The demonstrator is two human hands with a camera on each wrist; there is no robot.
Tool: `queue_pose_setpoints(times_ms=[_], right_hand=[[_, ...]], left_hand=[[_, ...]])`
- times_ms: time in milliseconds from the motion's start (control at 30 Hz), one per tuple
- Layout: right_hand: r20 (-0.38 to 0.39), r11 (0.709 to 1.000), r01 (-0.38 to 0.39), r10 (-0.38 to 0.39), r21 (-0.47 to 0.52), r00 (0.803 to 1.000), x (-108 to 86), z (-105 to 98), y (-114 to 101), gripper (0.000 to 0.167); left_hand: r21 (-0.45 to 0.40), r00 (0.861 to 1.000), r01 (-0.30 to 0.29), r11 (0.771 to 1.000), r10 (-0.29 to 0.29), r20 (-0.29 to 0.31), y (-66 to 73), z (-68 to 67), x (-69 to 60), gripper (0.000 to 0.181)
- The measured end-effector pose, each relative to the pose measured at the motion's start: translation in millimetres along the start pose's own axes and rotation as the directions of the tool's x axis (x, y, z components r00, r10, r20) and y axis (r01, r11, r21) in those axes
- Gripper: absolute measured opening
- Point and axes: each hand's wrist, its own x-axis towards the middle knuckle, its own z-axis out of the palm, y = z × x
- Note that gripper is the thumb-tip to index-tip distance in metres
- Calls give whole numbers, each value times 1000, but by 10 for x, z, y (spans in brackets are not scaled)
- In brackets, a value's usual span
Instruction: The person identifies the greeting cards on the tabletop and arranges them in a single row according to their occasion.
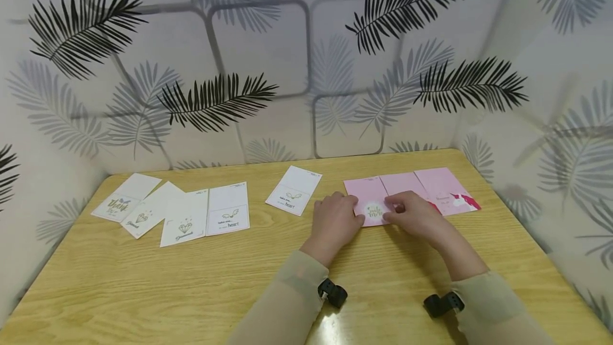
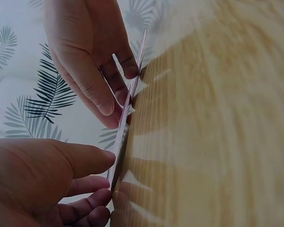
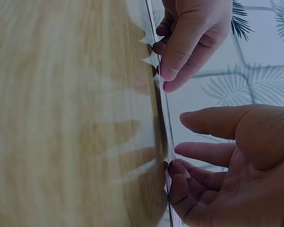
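Note:
A pink greeting card (image 1: 362,189) with gold lettering in a white circle lies flat on the wooden table. My left hand (image 1: 333,221) rests its fingertips along the card's left side. The fingers of my right hand (image 1: 415,215) touch its right side, thumb near the lower right corner. From the right wrist view, the right thumb stands off the surface while its other fingers meet the card edge. A second pink card (image 1: 404,181) lies right of it, partly covered by my right hand. Beyond that is a pink card (image 1: 438,181) with a unicorn.
Several white cards with gold designs lie at the left, including a thank-you card (image 1: 138,185), a diamond card (image 1: 189,206) and a winged-heart card (image 1: 229,197). Another winged-heart card (image 1: 299,181) lies alone near the middle. A leaf-patterned wall covering (image 1: 287,121) stands behind the table (image 1: 158,292).

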Motion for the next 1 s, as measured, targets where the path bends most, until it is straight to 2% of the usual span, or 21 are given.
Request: queue_pose_setpoints(times_ms=[333,500,1000], right_hand=[[15,999,23,-22,-23,1000,5,-5,-13,52],[17,998,42,-41,-45,999,7,7,13,53],[23,997,15,-13,-72,1000,-5,36,-9,59]], left_hand=[[48,1000,-7,999,7,4,9,23,5,39],[33,1000,0,999,0,4,17,29,-11,41],[27,1000,20,999,-20,3,40,26,-27,43]])
